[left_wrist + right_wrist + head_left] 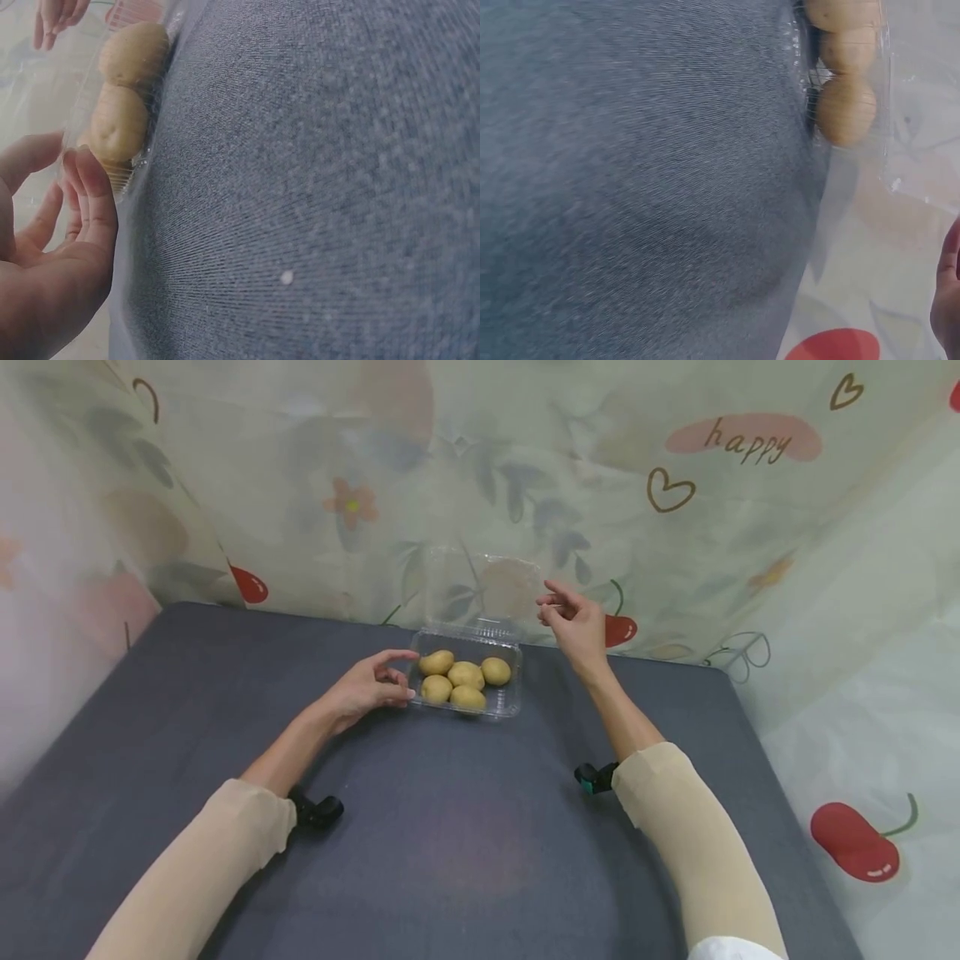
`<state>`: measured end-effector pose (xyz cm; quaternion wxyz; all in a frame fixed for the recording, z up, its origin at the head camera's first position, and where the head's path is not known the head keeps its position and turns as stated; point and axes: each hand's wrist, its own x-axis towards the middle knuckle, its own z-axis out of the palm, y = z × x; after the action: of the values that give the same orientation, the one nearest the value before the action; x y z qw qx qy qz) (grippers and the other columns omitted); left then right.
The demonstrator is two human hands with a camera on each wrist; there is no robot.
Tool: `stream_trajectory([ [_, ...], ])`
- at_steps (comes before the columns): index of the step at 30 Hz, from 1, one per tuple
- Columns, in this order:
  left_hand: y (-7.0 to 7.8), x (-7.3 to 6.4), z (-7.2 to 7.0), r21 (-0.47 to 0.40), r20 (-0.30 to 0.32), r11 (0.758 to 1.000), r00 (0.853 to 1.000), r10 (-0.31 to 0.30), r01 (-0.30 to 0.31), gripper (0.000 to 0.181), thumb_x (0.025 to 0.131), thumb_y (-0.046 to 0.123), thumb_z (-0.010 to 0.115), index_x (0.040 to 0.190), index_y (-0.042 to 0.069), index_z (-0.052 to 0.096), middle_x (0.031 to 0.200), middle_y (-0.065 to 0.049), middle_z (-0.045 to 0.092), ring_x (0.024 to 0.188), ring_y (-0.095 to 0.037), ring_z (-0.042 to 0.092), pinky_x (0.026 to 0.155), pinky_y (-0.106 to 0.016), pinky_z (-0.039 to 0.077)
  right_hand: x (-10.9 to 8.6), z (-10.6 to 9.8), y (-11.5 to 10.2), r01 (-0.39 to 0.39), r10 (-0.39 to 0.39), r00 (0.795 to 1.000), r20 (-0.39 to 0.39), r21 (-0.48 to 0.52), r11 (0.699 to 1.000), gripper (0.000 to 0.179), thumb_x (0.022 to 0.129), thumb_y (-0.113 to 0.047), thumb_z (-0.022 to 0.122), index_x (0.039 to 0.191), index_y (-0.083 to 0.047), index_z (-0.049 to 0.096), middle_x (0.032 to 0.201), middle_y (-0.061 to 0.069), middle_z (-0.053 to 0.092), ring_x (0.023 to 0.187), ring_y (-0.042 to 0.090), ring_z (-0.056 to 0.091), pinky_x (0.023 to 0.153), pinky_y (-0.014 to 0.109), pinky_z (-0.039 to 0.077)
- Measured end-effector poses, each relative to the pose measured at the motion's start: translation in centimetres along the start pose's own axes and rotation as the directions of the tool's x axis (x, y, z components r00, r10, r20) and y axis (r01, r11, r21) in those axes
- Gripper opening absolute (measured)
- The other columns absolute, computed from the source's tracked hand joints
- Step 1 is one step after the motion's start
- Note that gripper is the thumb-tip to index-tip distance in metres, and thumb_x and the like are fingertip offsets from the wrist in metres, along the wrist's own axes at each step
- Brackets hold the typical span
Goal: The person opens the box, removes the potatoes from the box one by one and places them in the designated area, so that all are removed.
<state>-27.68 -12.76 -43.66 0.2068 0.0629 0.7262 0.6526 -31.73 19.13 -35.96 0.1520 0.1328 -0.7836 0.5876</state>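
Lid [483, 583] handling is presumed: left hand [366, 690] spread at box [506, 703], right hand [579, 625] fingers loosely bent; lid-edge pinch seems needed.

Our left arm [197, 868] stretches from near left toward the far middle, left hand [363, 687] gently bent, fingertips parted; our right arm [693, 827] extends from near right, its right hand [579, 625] raised, fingers loosely curved.
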Motion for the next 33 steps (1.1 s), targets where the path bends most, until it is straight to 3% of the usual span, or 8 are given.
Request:
stream_trajectory([
  [3,-0.2,0.1,0.1,0.009,-0.007,1.0,1.0,0.014,-0.014,0.065,0.091,0.0,0.07,0.148,0.014,0.043,0.101,-0.013,0.053,0.089,-0.027,0.06,0.09,-0.045,0.055,-0.8,-0.3,-0.1,-0.005,0.006,1.0,0.028,-0.035,0.999,0.035,0.094,0.005,0.059,0.129,0.007,0.062,0.112,0.03,0.066,0.085,0.022,0.07,0.078,0.028,0.058],
  [8,-0.4,0.2,0.2,0.035,-0.023,0.998,0.999,0.043,-0.042,0.062,0.092,0.003,0.07,0.147,0.012,0.044,0.101,-0.013,0.052,0.09,-0.027,0.061,0.089,-0.045,0.055,-1.8,-0.5,-0.5,-0.001,0.008,0.997,0.079,-0.092,0.996,0.031,0.094,0.002,0.062,0.125,0.004,0.066,0.111,0.023,0.069,0.081,0.01,0.069,0.072,0.024,0.056],
  [15,-0.7,0.5,0.1,0.05,-0.053,0.997,0.997,0.056,-0.053,0.061,0.091,0.005,0.073,0.145,0.011,0.047,0.098,-0.012,0.052,0.086,-0.025,0.062,0.087,-0.045,0.056,-2.6,-0.1,-0.3,-0.028,0.046,0.989,0.143,-0.12,0.992,0.031,0.093,0.0,0.065,0.124,0.002,0.067,0.112,0.022,0.07,0.097,0.039,0.068,0.073,0.022,0.055],
  [23,-0.9,0.5,0.3,0.042,-0.044,0.998,0.997,0.057,-0.055,0.061,0.09,0.004,0.072,0.145,0.011,0.045,0.097,-0.012,0.053,0.087,-0.028,0.062,0.086,-0.045,0.056,-2.5,0.6,4.1,-0.059,0.079,0.984,0.159,-0.13,0.99,0.031,0.092,-0.004,0.07,0.123,-0.005,0.07,0.113,0.023,0.069,0.093,0.029,0.07,0.071,0.021,0.054],
  [33,-0.9,0.4,0.5,0.017,-0.038,0.999,0.998,0.05,-0.05,0.062,0.091,0.002,0.07,0.146,0.012,0.043,0.095,-0.011,0.054,0.085,-0.026,0.062,0.085,-0.044,0.056,-3.1,1.5,5.0,-0.083,0.115,0.972,0.204,-0.159,0.984,0.031,0.09,-0.005,0.073,0.121,-0.001,0.07,0.108,0.016,0.072,0.094,0.022,0.069,0.072,0.022,0.054],
])
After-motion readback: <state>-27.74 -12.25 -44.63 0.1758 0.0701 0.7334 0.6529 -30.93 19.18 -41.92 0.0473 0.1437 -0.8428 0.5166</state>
